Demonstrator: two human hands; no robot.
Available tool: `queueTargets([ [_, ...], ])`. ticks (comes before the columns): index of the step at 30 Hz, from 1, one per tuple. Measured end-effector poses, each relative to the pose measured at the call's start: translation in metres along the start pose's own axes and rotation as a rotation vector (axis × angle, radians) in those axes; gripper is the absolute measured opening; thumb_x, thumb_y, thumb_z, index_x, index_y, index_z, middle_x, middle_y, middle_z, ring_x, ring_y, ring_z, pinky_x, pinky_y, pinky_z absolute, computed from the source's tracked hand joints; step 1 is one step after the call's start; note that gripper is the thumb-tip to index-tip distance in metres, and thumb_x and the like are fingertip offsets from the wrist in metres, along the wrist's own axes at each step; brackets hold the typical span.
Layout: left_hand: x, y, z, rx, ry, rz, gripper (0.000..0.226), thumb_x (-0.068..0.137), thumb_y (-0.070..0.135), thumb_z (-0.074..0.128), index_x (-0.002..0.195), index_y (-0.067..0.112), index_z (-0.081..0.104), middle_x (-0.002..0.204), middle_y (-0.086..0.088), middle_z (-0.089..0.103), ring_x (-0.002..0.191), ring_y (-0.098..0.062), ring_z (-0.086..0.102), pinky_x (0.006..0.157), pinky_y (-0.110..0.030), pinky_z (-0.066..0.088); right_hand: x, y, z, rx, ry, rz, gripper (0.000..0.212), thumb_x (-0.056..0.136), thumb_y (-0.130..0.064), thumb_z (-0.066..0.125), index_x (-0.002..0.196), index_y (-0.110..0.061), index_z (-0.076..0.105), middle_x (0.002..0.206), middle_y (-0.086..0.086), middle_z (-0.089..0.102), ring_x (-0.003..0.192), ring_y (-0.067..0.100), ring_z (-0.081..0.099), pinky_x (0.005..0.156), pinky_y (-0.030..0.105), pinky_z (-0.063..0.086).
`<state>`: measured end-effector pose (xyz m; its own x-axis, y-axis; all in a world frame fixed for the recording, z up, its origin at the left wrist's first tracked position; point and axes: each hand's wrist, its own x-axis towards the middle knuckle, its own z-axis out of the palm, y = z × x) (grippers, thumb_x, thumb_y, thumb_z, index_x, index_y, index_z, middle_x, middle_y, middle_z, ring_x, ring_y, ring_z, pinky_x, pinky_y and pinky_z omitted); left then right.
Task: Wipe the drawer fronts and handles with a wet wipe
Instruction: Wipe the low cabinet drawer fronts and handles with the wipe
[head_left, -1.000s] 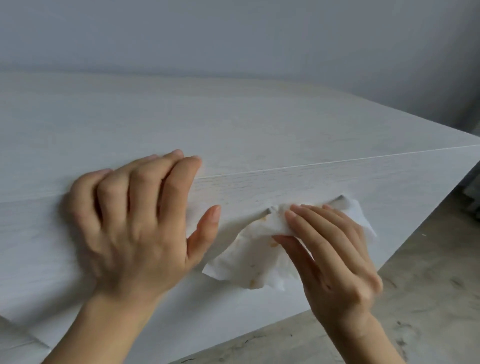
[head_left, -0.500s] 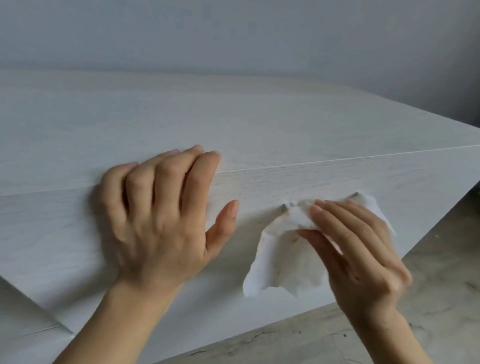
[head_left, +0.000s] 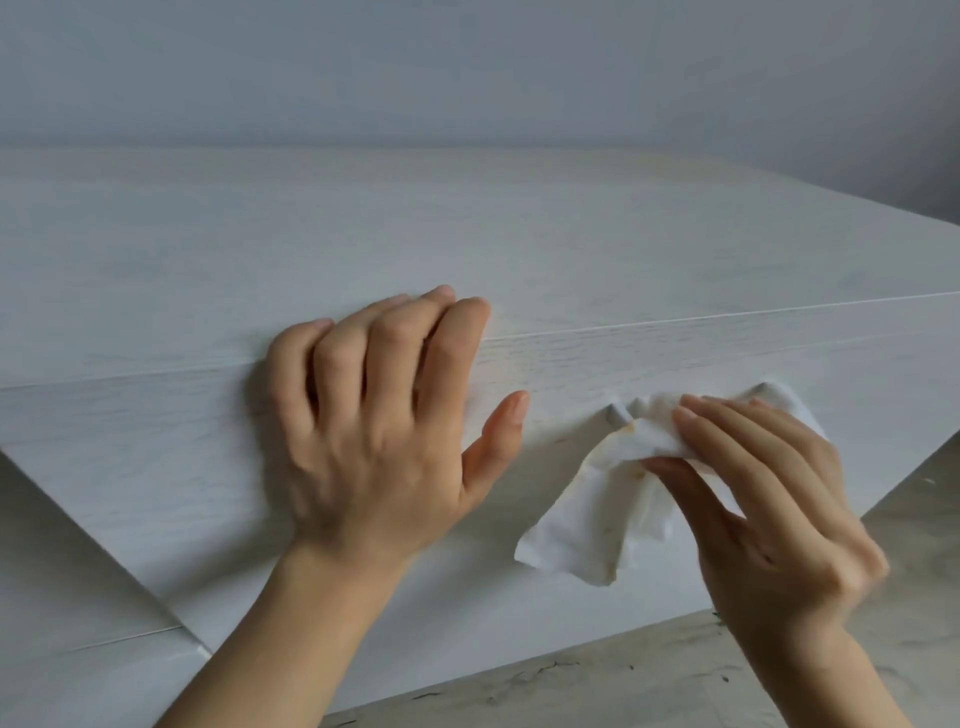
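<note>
Head view: left hand (head_left: 374, 431) lies flat on the white drawer front (head_left: 156, 467), grip released, fingertips up at the seam along its top edge. Right hand (head_left: 769, 509) is just beside it, grip pinching the stained wet wipe (head_left: 587, 519) against that front, toward its right end.

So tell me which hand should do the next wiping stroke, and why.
Right. The right hand pinches the wipe against the drawer front; the left hand holds nothing and rests over the front's top edge.
</note>
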<state>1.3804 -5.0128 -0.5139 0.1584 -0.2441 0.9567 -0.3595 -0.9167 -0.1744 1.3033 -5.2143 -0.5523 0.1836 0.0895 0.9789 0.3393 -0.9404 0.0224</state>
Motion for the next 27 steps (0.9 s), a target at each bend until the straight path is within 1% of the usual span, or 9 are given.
queueTargets([
  [5, -0.001, 0.0, -0.001, -0.007, -0.002, 0.015, 0.05, 0.102, 0.043, 0.026, 0.117, 0.011, 0.061, 0.11, -0.011, 0.07, 0.1, -0.027, 0.046, 0.099, -0.04, 0.02, 0.005, -0.011, 0.008, 0.05, -0.031, -0.043, 0.017, 0.086, -0.008, 0.072, 0.101, -0.006, 0.066, 0.1, 0.001, 0.066, 0.093, 0.016, 0.064, 0.086, 0.037, 0.052],
  [11, 0.0, 0.0, 0.0, -0.002, 0.006, 0.013, 0.049, 0.102, 0.043, 0.026, 0.117, 0.012, 0.061, 0.112, -0.009, 0.066, 0.1, -0.027, 0.046, 0.099, -0.04, 0.02, 0.001, 0.011, -0.007, -0.015, -0.027, -0.014, 0.02, 0.085, -0.008, 0.073, 0.101, -0.001, 0.064, 0.101, 0.006, 0.066, 0.094, 0.019, 0.063, 0.082, 0.04, 0.052],
  [13, 0.0, 0.0, 0.0, 0.001, 0.01, 0.008, 0.049, 0.102, 0.043, 0.026, 0.117, 0.012, 0.06, 0.111, -0.009, 0.067, 0.1, -0.027, 0.046, 0.099, -0.041, 0.02, 0.002, 0.005, -0.002, -0.019, -0.038, -0.016, 0.019, 0.085, -0.007, 0.073, 0.101, 0.0, 0.065, 0.102, 0.007, 0.066, 0.094, 0.02, 0.064, 0.085, 0.039, 0.051],
  [16, 0.0, -0.001, 0.0, -0.002, 0.008, 0.013, 0.049, 0.102, 0.044, 0.026, 0.119, 0.012, 0.059, 0.117, -0.007, 0.06, 0.101, -0.028, 0.044, 0.1, -0.041, 0.02, 0.005, -0.009, 0.01, 0.007, -0.051, -0.046, 0.016, 0.085, -0.008, 0.071, 0.099, -0.001, 0.068, 0.096, 0.007, 0.07, 0.091, 0.018, 0.064, 0.086, 0.037, 0.051],
  [18, -0.001, -0.001, 0.0, -0.005, 0.005, 0.019, 0.049, 0.102, 0.043, 0.026, 0.119, 0.011, 0.059, 0.116, -0.008, 0.063, 0.1, -0.028, 0.045, 0.1, -0.04, 0.02, 0.005, -0.008, 0.01, 0.023, -0.05, -0.048, 0.014, 0.086, -0.009, 0.071, 0.098, -0.002, 0.069, 0.091, 0.007, 0.071, 0.089, 0.018, 0.063, 0.084, 0.037, 0.052],
  [20, -0.001, -0.002, -0.001, -0.004, 0.005, 0.019, 0.049, 0.102, 0.043, 0.026, 0.119, 0.012, 0.06, 0.116, -0.008, 0.064, 0.101, -0.027, 0.045, 0.1, -0.04, 0.02, 0.003, 0.001, 0.003, 0.014, -0.048, -0.025, 0.016, 0.085, -0.01, 0.072, 0.099, -0.003, 0.067, 0.092, 0.006, 0.069, 0.089, 0.019, 0.063, 0.082, 0.041, 0.052],
  [22, 0.0, -0.001, 0.0, 0.002, 0.004, 0.017, 0.049, 0.102, 0.044, 0.026, 0.119, 0.012, 0.06, 0.116, -0.007, 0.062, 0.101, -0.027, 0.045, 0.099, -0.04, 0.02, 0.001, 0.01, -0.004, -0.009, -0.05, 0.002, 0.016, 0.085, -0.008, 0.072, 0.098, 0.0, 0.068, 0.095, 0.005, 0.067, 0.091, 0.021, 0.063, 0.08, 0.044, 0.052],
  [25, 0.0, 0.0, 0.0, 0.007, 0.002, 0.009, 0.049, 0.102, 0.043, 0.026, 0.117, 0.011, 0.061, 0.111, -0.01, 0.068, 0.1, -0.027, 0.045, 0.099, -0.04, 0.02, 0.0, 0.009, -0.001, -0.043, -0.039, 0.017, 0.015, 0.086, -0.006, 0.07, 0.095, 0.006, 0.069, 0.096, 0.007, 0.066, 0.091, 0.023, 0.062, 0.08, 0.045, 0.052],
  [27, -0.001, 0.0, -0.001, 0.002, -0.001, 0.006, 0.049, 0.102, 0.043, 0.026, 0.117, 0.011, 0.06, 0.111, -0.011, 0.069, 0.1, -0.028, 0.045, 0.099, -0.04, 0.02, -0.001, 0.001, 0.004, -0.051, -0.043, 0.018, 0.015, 0.088, -0.006, 0.067, 0.093, 0.008, 0.07, 0.093, 0.01, 0.068, 0.09, 0.023, 0.062, 0.083, 0.044, 0.051],
])
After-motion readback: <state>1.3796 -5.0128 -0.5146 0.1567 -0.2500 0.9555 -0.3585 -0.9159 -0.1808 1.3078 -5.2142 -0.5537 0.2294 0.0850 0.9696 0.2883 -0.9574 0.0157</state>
